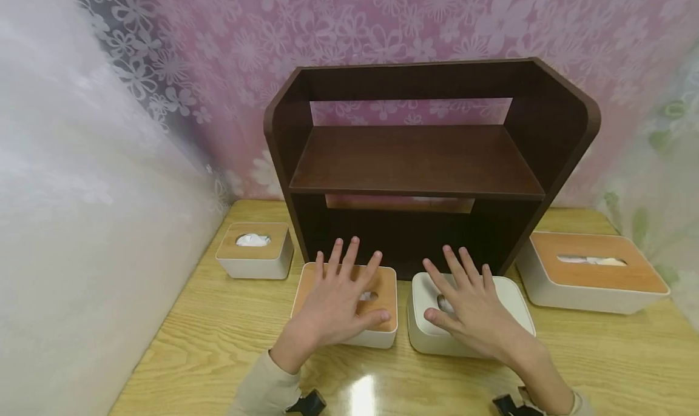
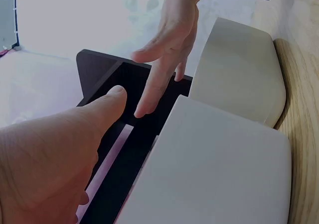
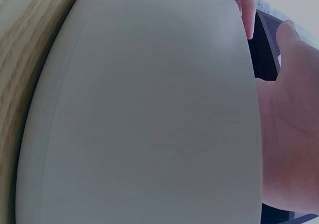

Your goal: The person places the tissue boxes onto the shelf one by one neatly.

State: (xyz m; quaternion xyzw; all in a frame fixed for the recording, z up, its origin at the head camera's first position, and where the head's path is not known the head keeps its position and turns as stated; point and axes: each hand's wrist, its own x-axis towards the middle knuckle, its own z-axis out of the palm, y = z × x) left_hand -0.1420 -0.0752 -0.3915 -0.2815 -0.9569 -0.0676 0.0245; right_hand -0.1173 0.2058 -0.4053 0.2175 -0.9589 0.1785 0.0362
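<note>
My two hands are spread flat over two tissue boxes in front of a dark brown wooden shelf [image 1: 417, 161]. The left hand [image 1: 345, 291] lies open over a white box with a wooden lid [image 1: 382, 328], covering most of its slot. The right hand [image 1: 468, 301] lies open over an all-white box [image 1: 516, 301]. In the left wrist view, the left hand [image 2: 60, 159] is beside the near box's white side [image 2: 214, 174], with the right hand [image 2: 169, 45] beyond it. The right wrist view shows the white box [image 3: 144, 114] beside the right palm [image 3: 291, 134]. Whether the palms press the lids is unclear.
A small wooden-lidded tissue box [image 1: 255, 252] stands at the left of the shelf, and a large one [image 1: 592, 273] at the right. All sit on a light wooden table [image 1: 218, 337]. Patterned curtains close in the back and both sides.
</note>
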